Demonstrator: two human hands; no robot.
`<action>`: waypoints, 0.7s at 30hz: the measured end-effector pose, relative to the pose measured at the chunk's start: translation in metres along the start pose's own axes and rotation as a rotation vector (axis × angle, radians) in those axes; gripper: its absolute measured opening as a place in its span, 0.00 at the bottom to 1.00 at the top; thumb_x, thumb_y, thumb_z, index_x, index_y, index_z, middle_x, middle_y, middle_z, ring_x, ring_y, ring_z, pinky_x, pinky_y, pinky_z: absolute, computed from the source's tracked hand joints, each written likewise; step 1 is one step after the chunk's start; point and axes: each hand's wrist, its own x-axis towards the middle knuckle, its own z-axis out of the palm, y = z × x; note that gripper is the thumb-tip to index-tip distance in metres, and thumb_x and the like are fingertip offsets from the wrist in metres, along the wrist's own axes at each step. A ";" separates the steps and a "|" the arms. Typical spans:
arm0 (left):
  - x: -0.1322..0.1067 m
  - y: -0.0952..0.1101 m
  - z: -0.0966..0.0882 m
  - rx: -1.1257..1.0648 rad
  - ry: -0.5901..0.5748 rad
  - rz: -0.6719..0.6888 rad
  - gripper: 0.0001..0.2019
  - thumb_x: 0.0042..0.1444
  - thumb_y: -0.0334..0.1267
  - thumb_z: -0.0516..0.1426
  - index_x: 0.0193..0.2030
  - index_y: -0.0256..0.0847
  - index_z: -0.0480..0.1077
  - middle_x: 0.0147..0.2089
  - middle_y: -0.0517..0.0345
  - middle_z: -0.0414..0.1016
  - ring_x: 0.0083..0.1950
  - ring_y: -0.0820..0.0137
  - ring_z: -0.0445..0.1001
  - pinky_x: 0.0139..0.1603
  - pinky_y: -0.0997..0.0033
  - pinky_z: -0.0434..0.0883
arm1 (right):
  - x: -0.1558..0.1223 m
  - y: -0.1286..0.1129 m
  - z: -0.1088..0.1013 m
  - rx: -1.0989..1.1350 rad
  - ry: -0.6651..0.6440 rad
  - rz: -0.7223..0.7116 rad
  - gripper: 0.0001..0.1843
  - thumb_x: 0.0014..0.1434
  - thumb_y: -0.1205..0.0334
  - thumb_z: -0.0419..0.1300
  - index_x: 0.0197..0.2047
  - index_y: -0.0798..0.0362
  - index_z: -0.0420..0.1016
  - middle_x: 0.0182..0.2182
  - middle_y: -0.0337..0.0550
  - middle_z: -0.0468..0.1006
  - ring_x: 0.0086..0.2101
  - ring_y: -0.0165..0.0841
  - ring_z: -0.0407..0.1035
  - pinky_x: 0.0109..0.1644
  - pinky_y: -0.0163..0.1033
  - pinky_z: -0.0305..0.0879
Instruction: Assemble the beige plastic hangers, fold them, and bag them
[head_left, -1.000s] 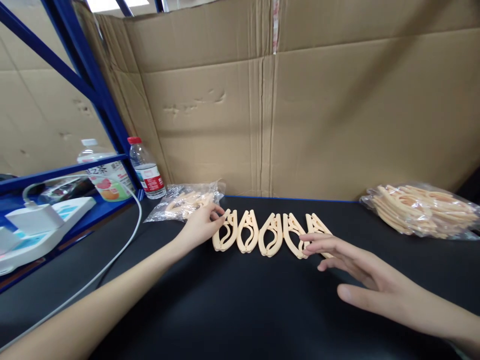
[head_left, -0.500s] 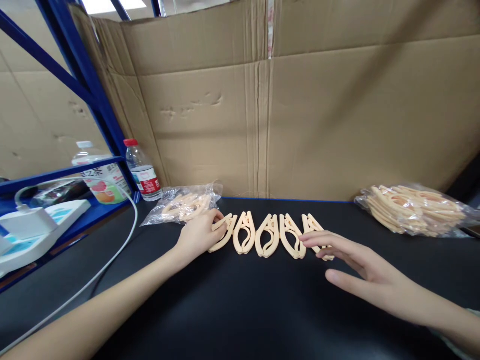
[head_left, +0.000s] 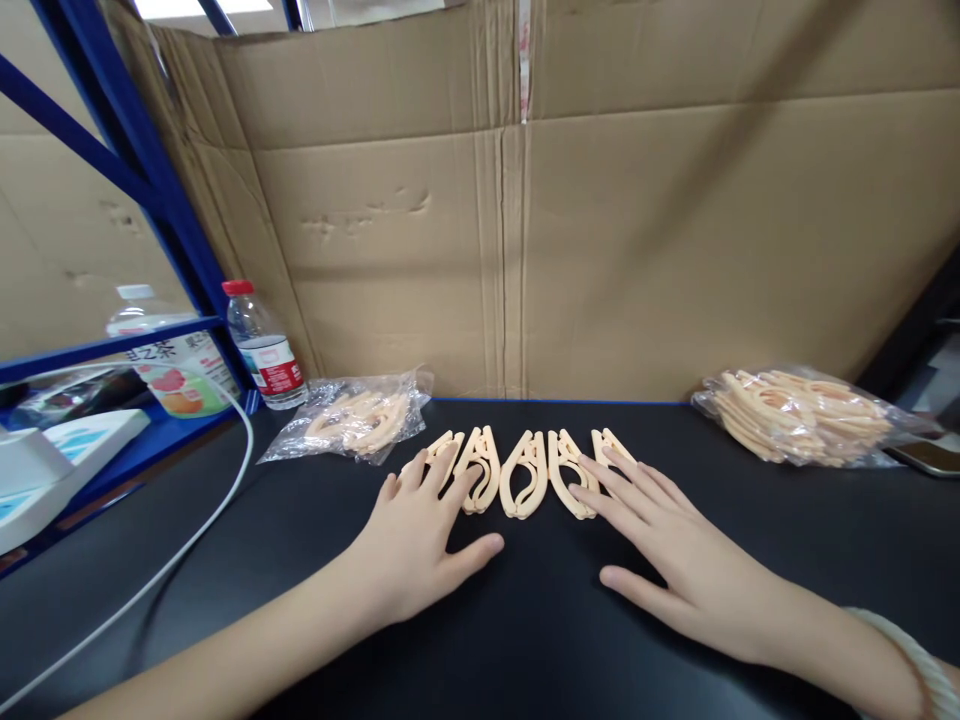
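Observation:
Several cream folding hangers, folded up, lie in a row on the black table (head_left: 540,640). The middle hanger (head_left: 513,490) is in full view, with one neighbour (head_left: 486,450) to its left and another (head_left: 562,455) to its right. My left hand (head_left: 416,550) is spread palm down, its fingers over the leftmost hanger (head_left: 448,440) and part of the one beside it. Fingers apart, my right hand (head_left: 675,560) reaches over the rightmost hanger (head_left: 609,440), which it partly hides. Neither hand grasps anything; whether the fingertips touch the hangers I cannot tell.
A clear bag of hangers (head_left: 360,418) lies back left, a fuller bag (head_left: 810,415) back right near a phone (head_left: 930,457). Bottles (head_left: 266,350), a white power strip (head_left: 82,465) and a cable (head_left: 225,510) are at left. Cardboard (head_left: 637,250) walls the back.
My left hand has come off the leftmost hanger's side, drawn nearer and spread flat. My right hand has turned palm down and shifted slightly left. The view has shifted a little right.

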 end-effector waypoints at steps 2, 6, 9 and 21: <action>-0.001 0.000 0.006 -0.026 0.000 0.026 0.36 0.58 0.63 0.48 0.70 0.50 0.55 0.74 0.45 0.45 0.73 0.41 0.44 0.62 0.31 0.54 | 0.000 -0.001 0.000 0.015 -0.055 0.018 0.33 0.67 0.47 0.51 0.72 0.40 0.46 0.70 0.42 0.47 0.68 0.54 0.35 0.65 0.71 0.42; -0.001 -0.006 0.027 -0.069 0.096 0.132 0.38 0.57 0.66 0.47 0.71 0.54 0.51 0.74 0.42 0.47 0.72 0.38 0.45 0.60 0.25 0.49 | 0.001 -0.002 -0.002 0.114 -0.156 0.054 0.34 0.67 0.44 0.50 0.72 0.37 0.42 0.71 0.42 0.42 0.68 0.55 0.35 0.66 0.71 0.39; 0.000 -0.009 0.038 -0.075 0.128 0.189 0.39 0.58 0.66 0.47 0.72 0.56 0.45 0.74 0.41 0.47 0.72 0.37 0.44 0.60 0.22 0.47 | 0.002 -0.002 -0.003 0.138 -0.191 0.058 0.34 0.67 0.43 0.49 0.72 0.36 0.40 0.71 0.42 0.42 0.68 0.54 0.33 0.66 0.72 0.35; 0.010 0.000 0.037 -0.067 0.107 0.201 0.36 0.57 0.68 0.46 0.70 0.61 0.50 0.75 0.44 0.44 0.72 0.35 0.42 0.60 0.20 0.44 | 0.004 -0.001 -0.003 0.130 -0.175 0.074 0.35 0.66 0.41 0.49 0.72 0.38 0.43 0.71 0.46 0.42 0.68 0.56 0.33 0.65 0.72 0.35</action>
